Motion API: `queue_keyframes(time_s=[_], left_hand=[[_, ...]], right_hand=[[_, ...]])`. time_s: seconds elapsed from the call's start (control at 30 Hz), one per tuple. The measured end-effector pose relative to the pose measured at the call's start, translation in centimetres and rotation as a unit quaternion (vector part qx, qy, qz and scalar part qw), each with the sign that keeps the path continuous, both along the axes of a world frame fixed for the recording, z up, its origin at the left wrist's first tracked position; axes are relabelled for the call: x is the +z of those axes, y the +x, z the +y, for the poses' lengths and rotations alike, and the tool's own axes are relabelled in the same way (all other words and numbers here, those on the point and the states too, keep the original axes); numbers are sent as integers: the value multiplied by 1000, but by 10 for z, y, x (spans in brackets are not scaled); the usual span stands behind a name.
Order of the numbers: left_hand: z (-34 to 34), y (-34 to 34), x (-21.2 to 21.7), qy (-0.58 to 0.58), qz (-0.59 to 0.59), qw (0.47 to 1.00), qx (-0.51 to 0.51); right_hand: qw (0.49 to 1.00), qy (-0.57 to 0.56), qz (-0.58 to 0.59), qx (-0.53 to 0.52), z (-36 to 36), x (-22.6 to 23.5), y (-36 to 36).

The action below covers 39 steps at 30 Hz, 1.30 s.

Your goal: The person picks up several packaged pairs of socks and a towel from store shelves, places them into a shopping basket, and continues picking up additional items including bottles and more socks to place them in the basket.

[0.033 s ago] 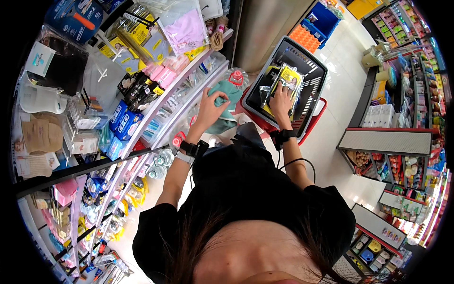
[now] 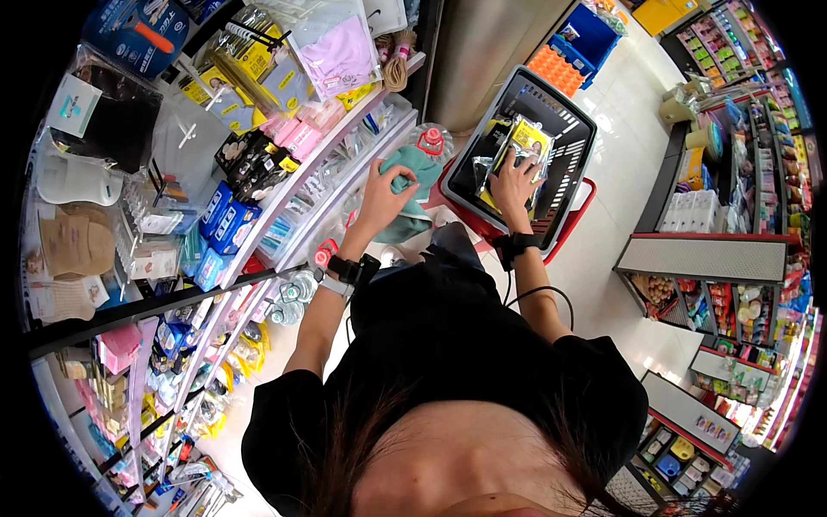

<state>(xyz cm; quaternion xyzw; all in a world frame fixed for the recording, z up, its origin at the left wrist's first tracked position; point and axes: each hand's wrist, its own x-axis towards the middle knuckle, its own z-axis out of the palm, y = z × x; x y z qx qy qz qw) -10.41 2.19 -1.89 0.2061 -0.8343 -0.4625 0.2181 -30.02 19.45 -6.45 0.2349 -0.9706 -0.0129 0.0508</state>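
Note:
My left hand point(image 2: 383, 200) is closed on a teal cloth point(image 2: 403, 227), which hangs down beside the shelf edge. Inside a dark grey shopping basket point(image 2: 579, 123), my right hand point(image 2: 514, 183) rests with its fingers apart on top of a yellow-and-clear plastic package point(image 2: 531, 138). The hand covers part of that package, and its contents are hard to make out. More dark and yellow packaging lies under and beside it in the basket.
Hanging packets and boxes fill the shelf point(image 2: 306, 185) on my left. A clear bottle with a red cap point(image 2: 431, 140) stands near the basket. Beyond are a metal column point(image 2: 478, 60) and a blue crate point(image 2: 586, 36). More stocked shelves point(image 2: 702, 258) line the right.
The fingers of my right hand have spread wider over the package. My left hand and the teal cloth look unmoved.

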Motion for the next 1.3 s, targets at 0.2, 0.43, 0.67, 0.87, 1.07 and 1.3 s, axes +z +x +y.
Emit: queue_keyframes(time_s=[0.2, 0.43, 0.67, 0.87, 1.07, 1.3], left_hand=[[-3, 0, 1, -42, 19, 999, 22], [-16, -4, -1, 76, -23, 996, 31], [-16, -42, 0, 219, -9, 976, 4], [-14, -53, -8, 351, 63, 934, -31], [-24, -36, -5, 286, -55, 946, -141], [-35, -24, 11, 124, -107, 944, -285]], right_hand=[[970, -76, -211, -94, -3, -12, -10], [820, -488, -279, 104, -19, 47, -3], [877, -338, -156, 304, -60, 87, 79], [857, -320, -212, 344, -50, 76, 66], [892, -396, -65, 208, -54, 40, -56], [736, -322, -499, 325, -84, 34, -123]])
